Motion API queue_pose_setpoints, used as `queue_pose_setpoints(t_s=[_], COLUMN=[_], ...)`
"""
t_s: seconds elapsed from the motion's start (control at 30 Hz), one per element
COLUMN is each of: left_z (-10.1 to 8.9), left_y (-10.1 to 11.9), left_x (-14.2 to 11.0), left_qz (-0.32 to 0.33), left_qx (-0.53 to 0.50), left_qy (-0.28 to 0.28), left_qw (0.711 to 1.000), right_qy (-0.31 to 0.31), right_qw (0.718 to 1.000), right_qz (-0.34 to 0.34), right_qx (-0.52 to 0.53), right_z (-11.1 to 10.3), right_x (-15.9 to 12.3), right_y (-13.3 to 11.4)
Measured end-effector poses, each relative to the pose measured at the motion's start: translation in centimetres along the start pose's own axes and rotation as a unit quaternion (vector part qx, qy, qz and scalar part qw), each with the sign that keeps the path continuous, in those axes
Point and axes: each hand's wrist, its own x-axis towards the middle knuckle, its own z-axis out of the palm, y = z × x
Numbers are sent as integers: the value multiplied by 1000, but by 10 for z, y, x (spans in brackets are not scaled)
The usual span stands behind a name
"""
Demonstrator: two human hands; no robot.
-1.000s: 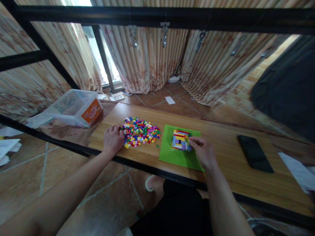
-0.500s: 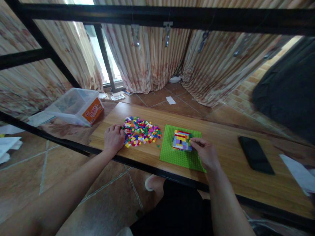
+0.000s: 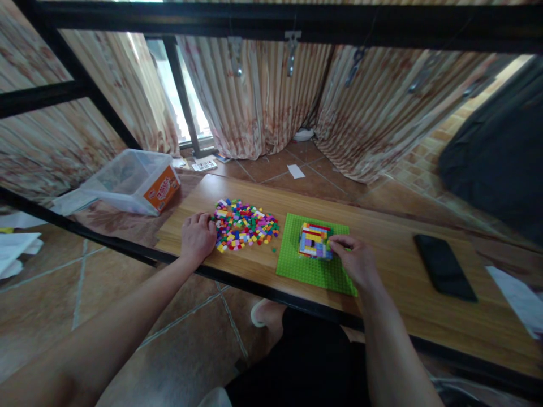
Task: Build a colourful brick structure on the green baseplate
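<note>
A small structure of multicoloured toy building bricks (image 3: 313,242) stands on a green studded baseplate (image 3: 297,271), which lies on the wooden table. At its right side is my right hand (image 3: 355,259), thumb and forefinger pinched together against the edge of the bricks. Whatever sits between those fingertips is too small to make out. My left hand (image 3: 198,234) rests palm down on the table, its fingers laid at the left edge of a heap of loose bricks (image 3: 246,226). No brick shows in that hand.
A black phone (image 3: 444,267) lies at the table's right, with white paper (image 3: 515,299) beyond it. Left of the table stands a clear plastic box (image 3: 131,181) with an orange label. A black metal bar (image 3: 271,20) crosses overhead, before curtains (image 3: 271,102).
The view has shifted slightly. Both hands keep their places, the right one still pinching at the structure's right side and the left one beside the heap.
</note>
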Motion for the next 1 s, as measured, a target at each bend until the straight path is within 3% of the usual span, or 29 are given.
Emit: queue_pose_setpoints(t_s=[0.13,0.37,1.0], left_z=[0,2,0], left_y=[0,-2,-1], left_x=[0,0,1], left_qz=[3,7,21], left_qx=[-6,-12,4], left_qy=[0,10,2], left_qw=[1000,1000,1000], right_qy=[6,55,72], right_qw=[1000,972,954], right_qz=[7,104,118], right_qx=[22,203,266], right_z=[1,16,19], right_x=[-1,-2,-4], right_y=[-2,-4,-3])
